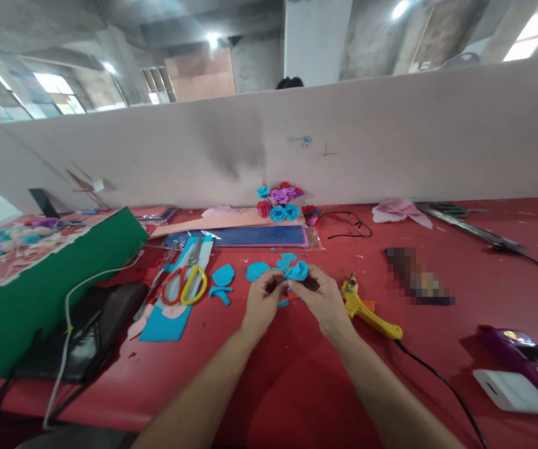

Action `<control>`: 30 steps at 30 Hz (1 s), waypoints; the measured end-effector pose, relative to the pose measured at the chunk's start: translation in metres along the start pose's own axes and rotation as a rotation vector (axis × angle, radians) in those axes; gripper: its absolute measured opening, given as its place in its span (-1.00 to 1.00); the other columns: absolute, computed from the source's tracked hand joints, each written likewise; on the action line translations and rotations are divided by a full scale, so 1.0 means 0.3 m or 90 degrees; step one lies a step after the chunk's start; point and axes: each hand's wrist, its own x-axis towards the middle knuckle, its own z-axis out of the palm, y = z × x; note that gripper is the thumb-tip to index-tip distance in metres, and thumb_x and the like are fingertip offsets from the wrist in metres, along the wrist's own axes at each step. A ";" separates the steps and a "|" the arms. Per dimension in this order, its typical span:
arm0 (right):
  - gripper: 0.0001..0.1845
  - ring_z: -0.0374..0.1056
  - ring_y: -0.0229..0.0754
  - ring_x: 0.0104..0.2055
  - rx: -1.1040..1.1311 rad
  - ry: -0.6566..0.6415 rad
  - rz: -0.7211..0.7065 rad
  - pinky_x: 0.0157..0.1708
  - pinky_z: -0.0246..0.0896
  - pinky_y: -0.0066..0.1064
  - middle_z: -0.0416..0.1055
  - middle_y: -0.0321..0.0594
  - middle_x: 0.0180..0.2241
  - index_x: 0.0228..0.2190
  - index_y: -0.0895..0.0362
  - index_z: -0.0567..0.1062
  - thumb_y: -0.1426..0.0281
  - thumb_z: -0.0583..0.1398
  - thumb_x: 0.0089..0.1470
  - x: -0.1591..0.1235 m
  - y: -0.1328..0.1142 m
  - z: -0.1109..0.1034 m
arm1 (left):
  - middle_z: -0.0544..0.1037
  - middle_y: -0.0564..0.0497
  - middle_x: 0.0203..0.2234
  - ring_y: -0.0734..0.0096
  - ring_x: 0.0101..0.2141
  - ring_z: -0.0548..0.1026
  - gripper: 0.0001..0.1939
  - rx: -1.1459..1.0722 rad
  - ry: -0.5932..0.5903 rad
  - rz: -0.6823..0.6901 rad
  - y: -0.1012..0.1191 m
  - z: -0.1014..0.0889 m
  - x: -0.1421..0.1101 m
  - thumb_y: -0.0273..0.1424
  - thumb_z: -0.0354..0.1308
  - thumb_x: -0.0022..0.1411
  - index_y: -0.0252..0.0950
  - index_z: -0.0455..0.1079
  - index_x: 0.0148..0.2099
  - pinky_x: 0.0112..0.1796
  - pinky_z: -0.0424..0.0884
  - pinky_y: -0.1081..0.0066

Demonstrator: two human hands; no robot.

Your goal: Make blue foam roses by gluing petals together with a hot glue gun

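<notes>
A partly curled blue paper flower [297,270] is held between my two hands above the red table. My left hand [268,293] pinches its left side, fingers closed. From the right, my right hand [319,297] grips its base with thumb and fingers. Just behind lie cut blue petals [256,270] and small blue scraps. More blue pieces [223,275] rest left of my left hand. A yellow glue gun [367,313] lies to the right of my right hand, its nozzle pointing away from me.
Scissors with red and yellow handles [194,284] lie on blue paper [166,324] at left. Finished paper flowers [278,202] stand by the white partition [156,156]. A green divider [63,287] and dark bag [77,337] are far left. Eyeglasses [361,226] lie behind; a white adapter [507,391] sits right.
</notes>
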 end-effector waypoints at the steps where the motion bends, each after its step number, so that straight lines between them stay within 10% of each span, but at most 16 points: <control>1: -0.88 0.31 -0.23 -0.37 0.001 -0.002 0.002 -0.31 0.20 -0.38 0.44 -0.30 -0.43 -0.42 0.11 0.49 0.37 0.25 -0.11 0.000 0.000 0.000 | 0.40 0.10 -0.52 0.52 -0.47 0.34 -0.87 0.001 0.001 -0.002 0.003 0.001 0.000 -0.34 0.20 0.09 -0.29 0.41 -0.32 -0.39 0.29 0.49; 30: -0.86 0.33 -0.21 -0.37 0.084 0.025 0.029 -0.28 0.25 -0.35 0.47 -0.29 -0.45 -0.43 0.11 0.53 0.32 0.26 -0.09 -0.003 -0.012 0.006 | 0.56 0.04 -0.51 0.47 -0.52 0.45 -0.87 0.048 0.084 0.078 -0.005 -0.002 -0.014 -0.40 0.18 0.10 -0.24 0.54 -0.28 -0.42 0.42 0.43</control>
